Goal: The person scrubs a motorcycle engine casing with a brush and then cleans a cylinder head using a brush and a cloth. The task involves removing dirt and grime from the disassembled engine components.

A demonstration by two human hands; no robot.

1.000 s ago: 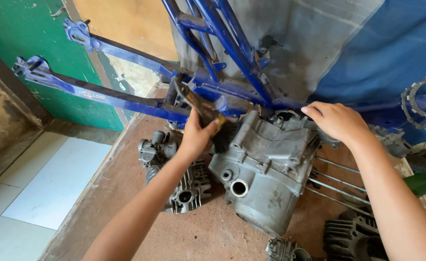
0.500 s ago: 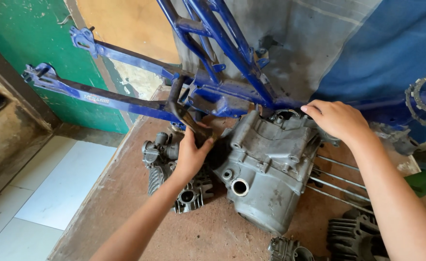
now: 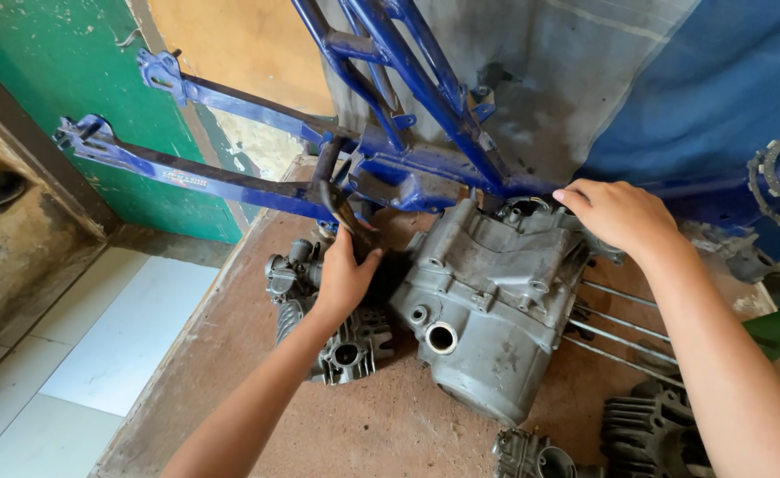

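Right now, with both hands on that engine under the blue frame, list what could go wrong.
1. The left hand is wedged in the dark gap between the grey engine case and the blue frame; if the case shifts, fingers could get pinched.
2. The case sits tilted on the brown board, steadied at its top by the right hand; it may roll onto the finned cylinder head beside it.
3. The long studs stick out near the right forearm and could scrape it.
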